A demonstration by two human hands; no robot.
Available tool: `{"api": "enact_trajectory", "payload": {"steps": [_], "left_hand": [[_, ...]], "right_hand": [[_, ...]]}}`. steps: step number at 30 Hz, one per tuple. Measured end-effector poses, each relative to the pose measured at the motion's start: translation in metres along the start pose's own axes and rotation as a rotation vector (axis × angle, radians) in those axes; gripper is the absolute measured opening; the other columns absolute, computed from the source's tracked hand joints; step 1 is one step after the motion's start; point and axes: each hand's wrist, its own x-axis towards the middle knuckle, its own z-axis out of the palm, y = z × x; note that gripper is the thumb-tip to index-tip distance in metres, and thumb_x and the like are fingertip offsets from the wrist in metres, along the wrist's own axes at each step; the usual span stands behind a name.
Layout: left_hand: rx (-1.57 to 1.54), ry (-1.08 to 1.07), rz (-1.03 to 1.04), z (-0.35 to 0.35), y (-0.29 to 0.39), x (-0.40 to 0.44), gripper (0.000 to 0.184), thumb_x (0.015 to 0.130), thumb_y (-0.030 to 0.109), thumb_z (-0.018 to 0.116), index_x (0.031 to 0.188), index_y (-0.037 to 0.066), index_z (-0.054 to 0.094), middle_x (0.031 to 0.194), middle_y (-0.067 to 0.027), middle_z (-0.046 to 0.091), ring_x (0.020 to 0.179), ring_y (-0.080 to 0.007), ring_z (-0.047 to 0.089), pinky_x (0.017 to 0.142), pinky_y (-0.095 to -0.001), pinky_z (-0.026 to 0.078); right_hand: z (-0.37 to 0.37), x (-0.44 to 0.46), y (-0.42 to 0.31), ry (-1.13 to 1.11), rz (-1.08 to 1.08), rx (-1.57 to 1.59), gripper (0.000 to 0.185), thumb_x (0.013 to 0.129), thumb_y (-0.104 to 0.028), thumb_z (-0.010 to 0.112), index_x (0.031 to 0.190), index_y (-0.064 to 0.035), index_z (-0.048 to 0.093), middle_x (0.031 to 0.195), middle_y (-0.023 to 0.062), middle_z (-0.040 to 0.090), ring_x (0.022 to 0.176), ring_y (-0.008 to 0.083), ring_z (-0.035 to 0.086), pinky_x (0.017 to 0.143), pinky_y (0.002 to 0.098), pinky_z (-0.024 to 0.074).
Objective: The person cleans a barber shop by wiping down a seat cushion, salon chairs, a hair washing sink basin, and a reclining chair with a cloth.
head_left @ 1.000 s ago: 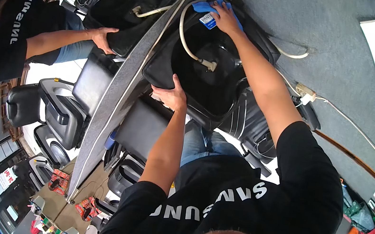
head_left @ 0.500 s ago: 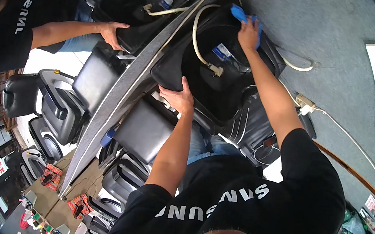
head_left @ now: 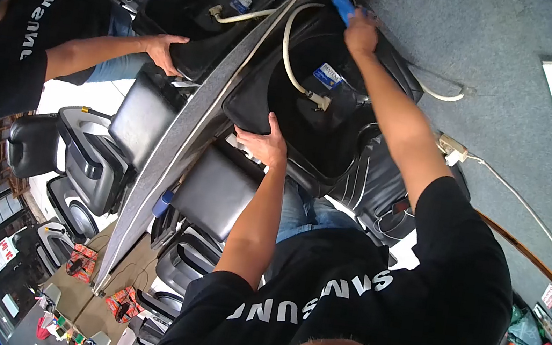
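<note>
Both are gripping, the left hand (head_left: 263,145) the left corner of the black basin (head_left: 312,144), the right hand (head_left: 361,35) a blue cloth (head_left: 342,5) at its far rim, where one too wide sweep might be snagging the pale hose (head_left: 286,47).

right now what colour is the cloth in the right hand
Blue; the cloth shows best in the head view.
</note>
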Motion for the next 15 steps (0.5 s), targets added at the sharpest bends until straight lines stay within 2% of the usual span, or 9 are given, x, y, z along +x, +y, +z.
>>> {"api": "enact_trajectory", "payload": {"steps": [1, 3, 5, 7, 10, 11, 13, 15], "left_hand": [[0.002, 0.005, 0.001, 0.000, 0.001, 0.000, 0.110, 0.078, 0.066, 0.075, 0.149, -0.006, 0.030, 0.130, -0.0201, 0.044, 0.125, -0.0393, 0.050, 0.097, -0.0529, 0.051], [0.001, 0.019, 0.011, -0.001, 0.001, -0.001, 0.110, 0.078, 0.066, 0.075, 0.148, -0.006, 0.031, 0.129, -0.0204, 0.044, 0.125, -0.0394, 0.049, 0.098, -0.0525, 0.050], [-0.008, 0.036, 0.033, -0.001, 0.000, 0.000, 0.111, 0.078, 0.067, 0.075, 0.147, -0.007, 0.032, 0.127, -0.0210, 0.045, 0.124, -0.0400, 0.048, 0.099, -0.0521, 0.050], [0.012, 0.050, 0.064, 0.005, -0.009, 0.000, 0.111, 0.077, 0.068, 0.075, 0.146, -0.008, 0.032, 0.126, -0.0216, 0.045, 0.123, -0.0405, 0.047, 0.099, -0.0520, 0.049], [0.010, 0.044, 0.055, 0.003, 0.002, 0.001, 0.111, 0.078, 0.068, 0.074, 0.146, -0.009, 0.032, 0.124, -0.0222, 0.046, 0.122, -0.0411, 0.047, 0.099, -0.0521, 0.049], [0.015, 0.032, 0.040, -0.003, 0.002, -0.001, 0.111, 0.078, 0.068, 0.074, 0.146, -0.009, 0.032, 0.124, -0.0224, 0.046, 0.121, -0.0413, 0.046, 0.099, -0.0522, 0.049], [0.013, 0.038, 0.067, 0.002, -0.001, 0.000, 0.111, 0.079, 0.068, 0.073, 0.146, -0.009, 0.031, 0.124, -0.0222, 0.046, 0.122, -0.0408, 0.046, 0.100, -0.0518, 0.048], [0.015, 0.029, 0.061, 0.000, -0.002, -0.001, 0.111, 0.079, 0.068, 0.073, 0.146, -0.009, 0.031, 0.125, -0.0221, 0.046, 0.123, -0.0408, 0.046, 0.100, -0.0518, 0.048]], "right_hand": [[0.011, -0.002, -0.022, -0.002, 0.087, 0.030, 0.040, 0.098, -0.022, 0.060, 0.133, -0.0017, 0.057, 0.136, 0.0320, 0.056, 0.124, 0.0481, 0.056, 0.105, 0.0549, 0.0462], [0.018, -0.032, -0.072, 0.115, -0.034, 0.140, 0.041, 0.097, -0.020, 0.060, 0.132, 0.0000, 0.055, 0.134, 0.0332, 0.057, 0.122, 0.0481, 0.057, 0.104, 0.0538, 0.0468], [0.003, -0.068, -0.107, 0.032, -0.086, 0.357, 0.042, 0.096, -0.018, 0.062, 0.133, 0.0012, 0.054, 0.134, 0.0334, 0.057, 0.119, 0.0489, 0.058, 0.101, 0.0532, 0.0484], [0.002, -0.105, -0.116, -0.005, -0.228, 0.515, 0.031, 0.098, -0.024, 0.060, 0.122, -0.0044, 0.057, 0.119, 0.0326, 0.064, 0.109, 0.0509, 0.062, 0.092, 0.0565, 0.0511], [-0.028, -0.101, -0.093, -0.507, -0.052, 0.486, 0.025, 0.101, -0.032, 0.057, 0.111, -0.0094, 0.057, 0.099, 0.0308, 0.068, 0.096, 0.0523, 0.064, 0.081, 0.0612, 0.0506], [-0.031, -0.091, -0.082, -0.449, 0.082, 0.516, 0.026, 0.102, -0.037, 0.054, 0.103, -0.0109, 0.053, 0.086, 0.0296, 0.067, 0.086, 0.0531, 0.064, 0.074, 0.0629, 0.0486], [-0.045, -0.053, -0.060, -0.161, 0.207, 0.441, 0.023, 0.102, -0.031, 0.055, 0.103, -0.0076, 0.053, 0.085, 0.0292, 0.067, 0.083, 0.0523, 0.065, 0.072, 0.0628, 0.0490], [-0.043, -0.007, -0.036, 0.095, 0.196, 0.311, 0.022, 0.102, -0.025, 0.053, 0.101, -0.0034, 0.056, 0.085, 0.0279, 0.068, 0.081, 0.0510, 0.065, 0.072, 0.0610, 0.0503]]}}
